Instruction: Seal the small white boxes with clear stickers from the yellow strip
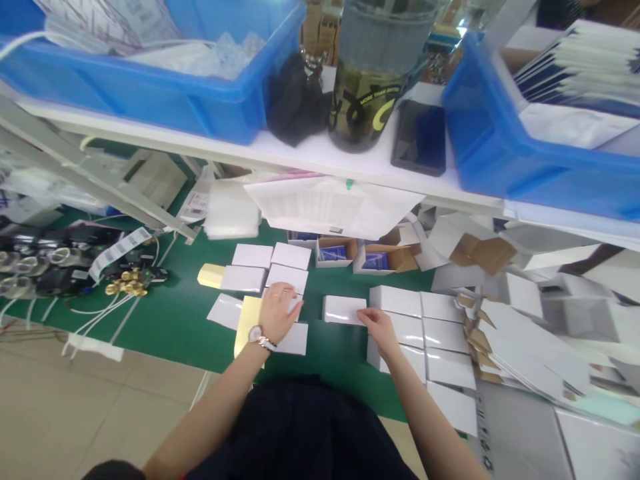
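Observation:
A white box (344, 309) lies on the green table in front of me, and the fingertips of my right hand (380, 328) pinch its right end. To the left, my left hand (278, 312), with a watch on the wrist, is curled over a group of white boxes (287, 277). A bit of white shows between its thumb and fingers; whether that is a held piece or a box below, I cannot make out. Beside this hand lies a yellow paper sheet (246, 323). Right of my right hand, white boxes (447, 337) are stacked in rows.
Small open boxes with blue packets (376, 261) stand at the back under a hanging paper (335, 207). Unfolded cartons (535, 353) pile up at right. Brass fittings and cables (127, 283) lie at left. Overhead, a white shelf (300, 155) carries blue bins (240, 100) and a cup (367, 100).

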The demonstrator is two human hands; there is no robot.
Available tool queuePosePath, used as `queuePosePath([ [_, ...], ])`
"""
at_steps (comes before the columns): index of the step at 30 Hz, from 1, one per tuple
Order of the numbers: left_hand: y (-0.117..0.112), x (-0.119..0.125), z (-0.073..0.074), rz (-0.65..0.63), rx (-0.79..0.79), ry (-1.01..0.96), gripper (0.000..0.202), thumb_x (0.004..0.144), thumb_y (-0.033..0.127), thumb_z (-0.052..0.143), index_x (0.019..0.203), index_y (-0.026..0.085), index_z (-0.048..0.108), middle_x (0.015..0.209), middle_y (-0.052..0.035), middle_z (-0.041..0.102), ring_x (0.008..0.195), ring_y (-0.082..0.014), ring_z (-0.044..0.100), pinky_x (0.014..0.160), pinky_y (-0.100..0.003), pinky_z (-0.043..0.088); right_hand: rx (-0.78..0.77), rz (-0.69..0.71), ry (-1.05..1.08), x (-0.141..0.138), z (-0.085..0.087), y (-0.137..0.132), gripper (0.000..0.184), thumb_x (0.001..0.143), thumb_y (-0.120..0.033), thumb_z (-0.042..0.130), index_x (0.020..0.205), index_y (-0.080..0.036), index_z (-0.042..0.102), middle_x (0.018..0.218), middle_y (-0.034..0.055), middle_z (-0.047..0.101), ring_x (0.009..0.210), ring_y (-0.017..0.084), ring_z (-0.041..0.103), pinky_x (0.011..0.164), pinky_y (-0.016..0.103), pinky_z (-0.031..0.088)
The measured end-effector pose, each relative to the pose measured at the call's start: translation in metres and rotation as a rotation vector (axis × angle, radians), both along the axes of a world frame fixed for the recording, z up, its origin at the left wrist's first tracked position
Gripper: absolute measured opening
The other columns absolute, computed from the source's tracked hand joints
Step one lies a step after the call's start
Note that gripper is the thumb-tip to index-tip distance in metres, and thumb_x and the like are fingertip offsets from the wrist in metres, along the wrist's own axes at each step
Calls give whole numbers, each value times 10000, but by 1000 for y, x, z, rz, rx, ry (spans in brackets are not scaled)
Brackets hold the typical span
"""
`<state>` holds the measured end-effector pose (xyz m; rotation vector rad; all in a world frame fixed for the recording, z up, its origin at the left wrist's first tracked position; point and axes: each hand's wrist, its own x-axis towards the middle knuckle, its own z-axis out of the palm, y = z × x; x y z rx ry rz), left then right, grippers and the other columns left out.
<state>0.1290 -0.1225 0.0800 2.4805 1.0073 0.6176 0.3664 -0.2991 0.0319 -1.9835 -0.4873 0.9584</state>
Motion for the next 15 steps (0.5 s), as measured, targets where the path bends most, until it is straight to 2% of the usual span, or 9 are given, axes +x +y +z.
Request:
queuePosePath([
  [2,-22,31,-9,-249,-80,80,149,826,300,705,847,184,613,1094,-101,598,1082,-270,543,947,-442,466,1,43,5,2,-8,1,334,658,-518,686,739,-194,712,762,71,731,749,252,651,750,378,486],
  [5,-46,67,-34,-408,-152,185,307,707,357,826,859,176,629,1265,-129,532,1260,-333,458,1055,-509,407,2,95,-11,3,-16,0,295,666,-490,676,707,-198,700,731,59,724,736,243,652,746,372,496],
  [7,-53,79,-52,-447,-173,232,357,668,355,856,888,173,641,1371,-149,467,1350,-372,375,1117,-558,336,-1,118,-41,3,-20,-2,272,682,-466,665,707,-197,691,722,53,711,725,234,645,732,364,500],
  [10,-54,84,-74,-456,-209,255,334,684,257,842,940,168,646,1467,-168,383,1404,-384,308,1128,-559,334,-11,151,-125,1,-24,-5,192,699,-389,669,680,-198,674,740,46,672,736,221,622,735,354,496],
  [15,-53,85,-87,-475,-213,205,226,754,139,750,954,162,645,1506,-166,338,1411,-369,296,1127,-558,361,-38,235,-262,-8,-26,-2,77,723,-237,672,661,-192,678,796,47,601,775,201,591,769,329,491],
])
